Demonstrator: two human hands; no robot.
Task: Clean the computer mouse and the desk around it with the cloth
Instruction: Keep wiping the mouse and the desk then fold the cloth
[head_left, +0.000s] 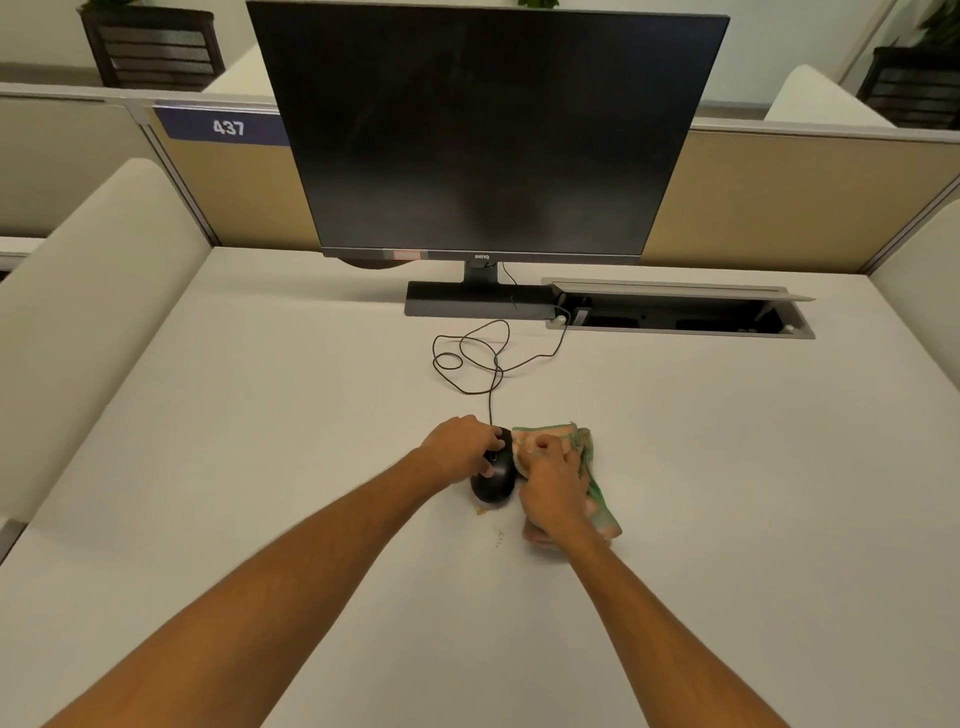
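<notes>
A black wired computer mouse (495, 478) lies on the white desk (260, 441), near the middle. My left hand (460, 447) grips the mouse from its left side, fingers over the top. My right hand (551, 486) clutches a bunched peach and green cloth (597, 501) and presses it against the mouse's right side. Small brown crumbs or stains (488, 512) mark the desk just in front of the mouse.
The mouse cable (467, 358) loops back toward an open cable tray (675, 312) set in the desk. A dark monitor (483, 130) on its stand (478, 299) rises behind. Beige partition panels (779, 197) close off the back and sides.
</notes>
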